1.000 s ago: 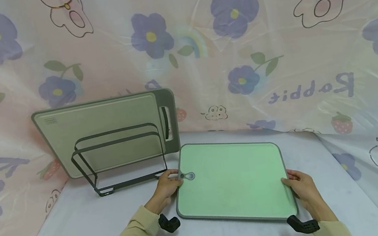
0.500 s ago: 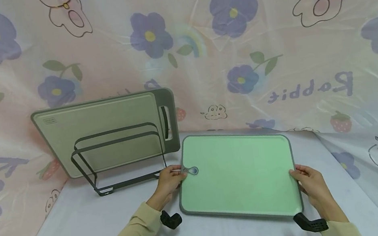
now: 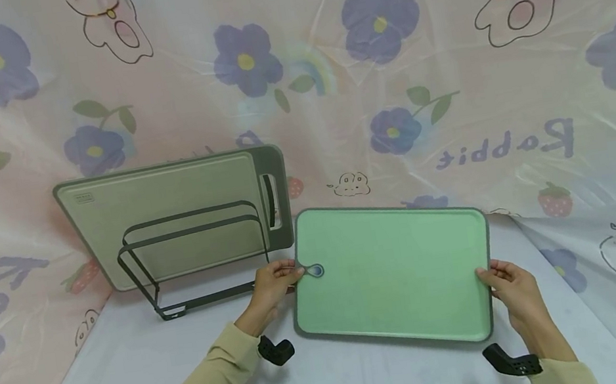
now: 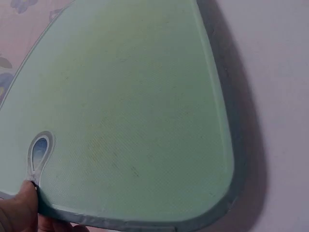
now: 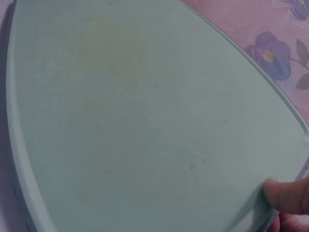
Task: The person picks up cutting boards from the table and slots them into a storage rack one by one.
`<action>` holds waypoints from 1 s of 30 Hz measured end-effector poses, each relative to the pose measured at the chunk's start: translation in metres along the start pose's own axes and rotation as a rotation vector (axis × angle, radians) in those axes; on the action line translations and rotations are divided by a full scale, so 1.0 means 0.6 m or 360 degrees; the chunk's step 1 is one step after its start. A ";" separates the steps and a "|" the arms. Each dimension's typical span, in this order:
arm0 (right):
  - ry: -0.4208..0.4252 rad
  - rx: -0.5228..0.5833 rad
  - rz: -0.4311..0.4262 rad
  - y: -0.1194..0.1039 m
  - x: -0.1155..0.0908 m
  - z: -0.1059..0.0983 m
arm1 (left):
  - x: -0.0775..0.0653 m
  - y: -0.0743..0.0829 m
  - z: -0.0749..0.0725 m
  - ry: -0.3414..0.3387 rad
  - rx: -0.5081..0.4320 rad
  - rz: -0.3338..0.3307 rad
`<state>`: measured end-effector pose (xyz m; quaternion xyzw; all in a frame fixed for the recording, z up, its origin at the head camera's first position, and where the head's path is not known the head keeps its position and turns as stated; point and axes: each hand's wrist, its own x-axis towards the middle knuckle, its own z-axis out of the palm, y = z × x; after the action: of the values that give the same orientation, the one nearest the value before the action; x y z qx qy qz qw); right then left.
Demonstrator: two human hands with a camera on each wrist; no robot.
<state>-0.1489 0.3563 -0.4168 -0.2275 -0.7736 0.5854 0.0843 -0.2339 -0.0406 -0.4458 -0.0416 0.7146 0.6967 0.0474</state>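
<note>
A light green cutting board (image 3: 394, 272) with a grey rim is tilted up above the table between both hands. My left hand (image 3: 270, 290) pinches its left edge, the thumb beside a teardrop-shaped hole; in the left wrist view that thumb (image 4: 21, 205) lies right below the hole. On the opposite edge my right hand (image 3: 517, 297) grips the board, thumb on the face and fingers behind. The right wrist view shows this thumb (image 5: 285, 195) on the green surface, and the fingers are partly hidden under the rim.
To the left stands a black wire rack (image 3: 204, 299). Behind its front loops a larger grey-green cutting board (image 3: 176, 192) with a handle slot leans upright. A patterned curtain (image 3: 328, 129) hangs along the back of the white table (image 3: 372, 381).
Both hands have raised the green cutting board and tilted its face up toward the camera. It has also shifted slightly right and away. The rack and larger board stay put.
</note>
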 end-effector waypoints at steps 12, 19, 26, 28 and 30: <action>0.0080 0.0032 -0.0027 -0.019 -0.002 -0.004 | -0.001 0.029 -0.007 -0.0043 -0.0017 0.0038; 0.0098 -0.0015 -0.0069 -0.035 -0.005 -0.008 | -0.005 0.044 -0.010 -0.0055 -0.0028 0.0053; 0.0102 0.0071 -0.0109 -0.051 -0.009 -0.018 | -0.009 0.063 -0.012 -0.0083 -0.0028 0.0052; 0.0110 0.0105 -0.0118 -0.056 -0.010 -0.020 | -0.009 0.070 -0.012 -0.0089 -0.0030 0.0072; 0.0114 0.0163 -0.0121 -0.062 -0.010 -0.022 | -0.010 0.079 -0.013 -0.0099 -0.0029 0.0091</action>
<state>-0.1476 0.3569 -0.3769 -0.2143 -0.7472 0.6120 0.1457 -0.2338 -0.0473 -0.3981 0.0002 0.7073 0.7052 0.0493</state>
